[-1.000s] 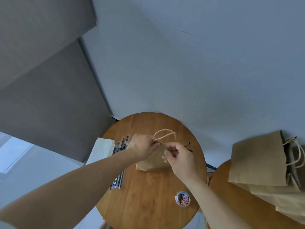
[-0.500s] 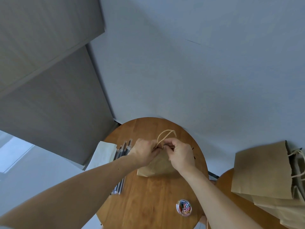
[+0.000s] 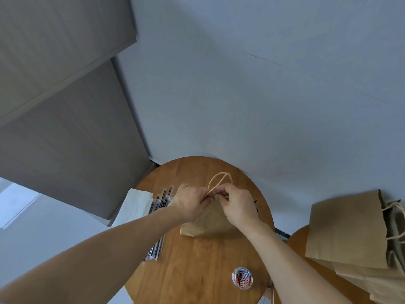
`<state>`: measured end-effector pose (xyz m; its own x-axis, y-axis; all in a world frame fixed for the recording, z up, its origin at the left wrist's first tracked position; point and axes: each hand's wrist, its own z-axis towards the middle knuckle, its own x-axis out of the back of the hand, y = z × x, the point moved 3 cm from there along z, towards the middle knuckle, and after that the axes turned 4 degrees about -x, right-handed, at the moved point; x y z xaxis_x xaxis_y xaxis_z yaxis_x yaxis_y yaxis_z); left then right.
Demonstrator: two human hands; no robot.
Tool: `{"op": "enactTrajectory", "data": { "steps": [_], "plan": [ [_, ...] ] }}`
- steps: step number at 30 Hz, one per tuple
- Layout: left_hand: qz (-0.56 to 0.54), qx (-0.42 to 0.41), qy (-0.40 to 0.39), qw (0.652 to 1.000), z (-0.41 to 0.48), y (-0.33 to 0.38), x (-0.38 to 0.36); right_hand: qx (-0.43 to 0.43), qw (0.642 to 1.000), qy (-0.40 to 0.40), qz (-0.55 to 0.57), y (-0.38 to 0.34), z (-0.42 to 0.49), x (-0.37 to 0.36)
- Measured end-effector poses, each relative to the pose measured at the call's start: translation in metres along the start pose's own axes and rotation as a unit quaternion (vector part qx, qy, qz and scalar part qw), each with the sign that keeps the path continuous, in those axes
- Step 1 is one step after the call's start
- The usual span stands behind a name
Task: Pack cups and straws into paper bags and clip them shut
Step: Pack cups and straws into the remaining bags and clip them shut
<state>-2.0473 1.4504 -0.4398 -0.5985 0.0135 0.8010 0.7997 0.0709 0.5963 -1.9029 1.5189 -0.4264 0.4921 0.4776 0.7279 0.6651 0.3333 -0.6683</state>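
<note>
Right, both hands up at the top rim of the brown paper bag [image 3: 210, 222], which sits mid round wooden table [image 3: 197, 270], its pale twisted-paper handle loops [image 3: 220, 178] poking up behind the knuckles. Left hand [image 3: 190, 201]: fingers curled, pinching the rim. Right hand [image 3: 238, 204]: same, thumb & forefinger nipping the rim, tips touching the left's. Whether a clip's btwn them, can't tell. Bundle of wrapped black straws [image 3: 156, 249] lies just left of the bag, beside a flat white paper sheet [image 3: 135, 205]. Clear round tub of coloured paper clips [image 3: 242, 278] near the table's front edge. Stack of flat brown bags [image 3: 346, 229] on a 2nd wooden table [image 3: 295, 238], far right.
</note>
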Motion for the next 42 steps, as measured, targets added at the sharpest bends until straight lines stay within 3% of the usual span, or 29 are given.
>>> {"op": "enactTrajectory", "data": {
  "steps": [4,19,35,42],
  "plan": [
    [-0.004,0.004,-0.005,1.0,0.003,0.0,0.003,-0.002,0.999,0.033,0.038,0.002,0.001,0.001],
    [0.013,0.015,-0.021,1.0,0.007,-0.003,-0.002,0.098,0.991,0.016,-0.093,0.001,0.005,0.0],
    [0.034,-0.007,-0.03,0.999,0.007,-0.002,0.001,0.11,0.987,-0.017,-0.118,-0.004,0.009,0.007],
    [0.032,0.003,0.002,0.999,-0.004,-0.002,-0.004,0.0,0.996,-0.061,-0.057,0.003,0.012,0.006]
  ]
}}
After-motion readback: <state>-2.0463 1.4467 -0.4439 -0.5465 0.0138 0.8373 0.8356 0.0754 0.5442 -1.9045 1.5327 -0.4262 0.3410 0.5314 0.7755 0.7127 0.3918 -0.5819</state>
